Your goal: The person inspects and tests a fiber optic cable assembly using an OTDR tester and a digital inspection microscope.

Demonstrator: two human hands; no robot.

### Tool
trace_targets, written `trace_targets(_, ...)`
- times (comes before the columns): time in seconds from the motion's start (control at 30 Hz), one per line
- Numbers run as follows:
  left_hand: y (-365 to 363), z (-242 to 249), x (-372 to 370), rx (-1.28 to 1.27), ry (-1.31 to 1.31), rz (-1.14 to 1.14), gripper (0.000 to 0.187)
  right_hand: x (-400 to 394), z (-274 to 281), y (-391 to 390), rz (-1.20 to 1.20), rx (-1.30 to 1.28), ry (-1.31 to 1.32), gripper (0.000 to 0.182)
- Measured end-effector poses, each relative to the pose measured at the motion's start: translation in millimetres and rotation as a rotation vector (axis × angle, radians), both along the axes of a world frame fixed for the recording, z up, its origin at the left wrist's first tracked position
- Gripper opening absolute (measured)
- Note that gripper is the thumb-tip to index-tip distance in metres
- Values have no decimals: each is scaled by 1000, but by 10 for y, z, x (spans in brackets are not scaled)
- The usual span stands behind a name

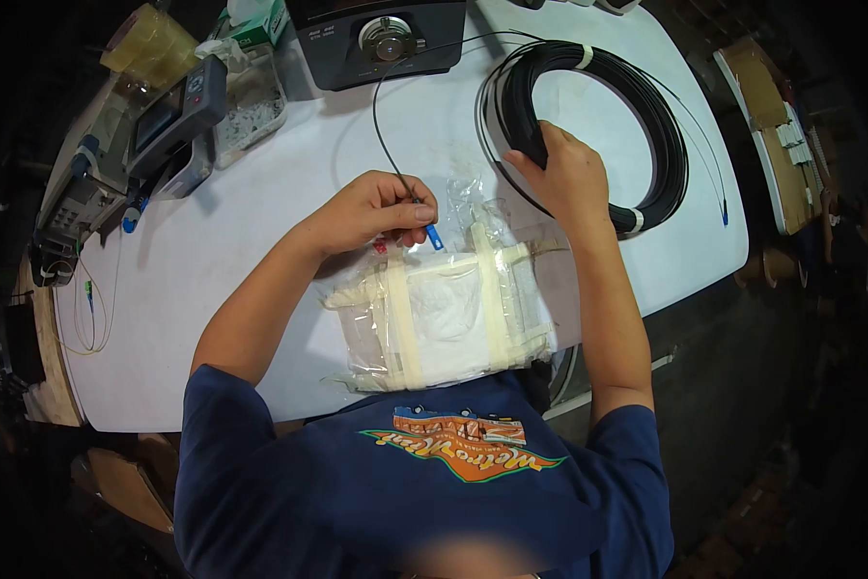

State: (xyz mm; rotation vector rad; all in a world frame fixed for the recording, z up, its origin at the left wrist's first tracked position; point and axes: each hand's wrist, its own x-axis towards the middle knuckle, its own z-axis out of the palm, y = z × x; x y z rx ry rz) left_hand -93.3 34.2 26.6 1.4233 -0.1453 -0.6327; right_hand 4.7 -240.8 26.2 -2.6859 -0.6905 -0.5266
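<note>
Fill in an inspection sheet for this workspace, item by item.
Surface: white tabletop, corners rounded.
Job's things: coil of black cable; blue connector beside a taped plastic-wrapped bundle.
Clutter: tub of scraps, grey device with screen and yellowish tape rolls, upper left.
Hands: left hand pinches the cable at the blue connector; right hand grips the coil's near-left side.
Cables: black strand arcs from coil to left hand; blue-tipped end lies loose right; thin loop with green connector, left.
Surroundings: dark; stacked items beyond the right edge.
</note>
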Motion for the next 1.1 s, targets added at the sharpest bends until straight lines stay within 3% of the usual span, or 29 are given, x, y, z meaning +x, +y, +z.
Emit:
trace_targets(0.1,-17,-54,-16,6,57,30,23,-4,-24,150,21,36,-62,42)
trace_targets(0.17,-16,-95,-19,15,59,59,23,-9,39,234,204,277,-313,39)
trace_targets(0.23,-32,-164,-35,25,56,80,23,-235,121,317,241,351,-212,32)
trace_targets(0.3,-67,-202,-24,-6,-51,129,24,-442,205,381,420,530,644,23)
trace_targets(0.33,-77,-148,-42,44,-77,160,25,-476,157,416,464,591,868,21)
trace_targets(0.47,-85,-258,-50,-14,-192,215,31,-518,64,436,503,799,1009,24)
trace_targets(0.6,-186,-168,-84,-37,-332,256,45,-499,97,377,548,782,940,24)
trace_targets(0.67,-220,-147,-90,-49,-399,288,50,-517,204,305,435,662,1163,24)
trace_targets(0.73,-232,-38,-94,-14,-381,214,55,-517,178,207,492,670,1220,25)
trace_targets(0.87,-318,-4,-88,-201,-280,226,49,-655,143,199,593,701,1235,24)
trace_targets(0.93,-351,60,-109,-5,-391,130,39,-698,4,178,598,677,1193,24)
trace_targets(1.1,-434,202,-191,38,-446,1,31,-894,9,75,635,653,1159,22)
